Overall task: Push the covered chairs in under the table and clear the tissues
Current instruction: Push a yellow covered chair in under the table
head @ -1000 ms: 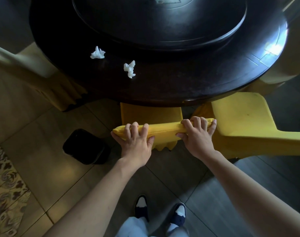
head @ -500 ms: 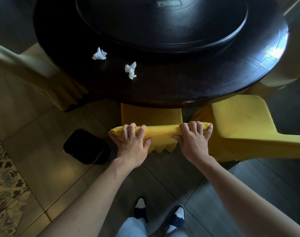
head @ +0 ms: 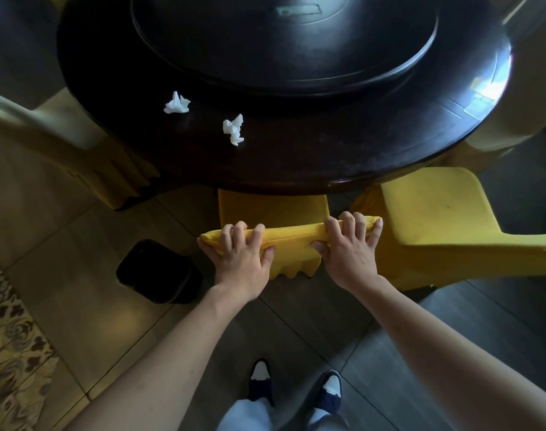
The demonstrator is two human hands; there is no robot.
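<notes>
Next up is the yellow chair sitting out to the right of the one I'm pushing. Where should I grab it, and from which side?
Grip the top edge of its backrest, as both hands do now: left hand and right hand on the middle chair. The right yellow chair has its seat towards the table and its back running off frame right, so probably come from that outer right side and push towards the table.

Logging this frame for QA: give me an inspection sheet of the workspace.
Surface: dark round table, turntable on top.
Job's things: two crumpled tissues on the table; centre yellow chair seat partly under the rim; right yellow chair angled out.
Clutter: black bin on the floor.
Hands: left hand and right hand grip the centre chair's backrest.
Cables: nothing seen.
Surroundings: tiled floor, patterned rug, pale chair left.
</notes>
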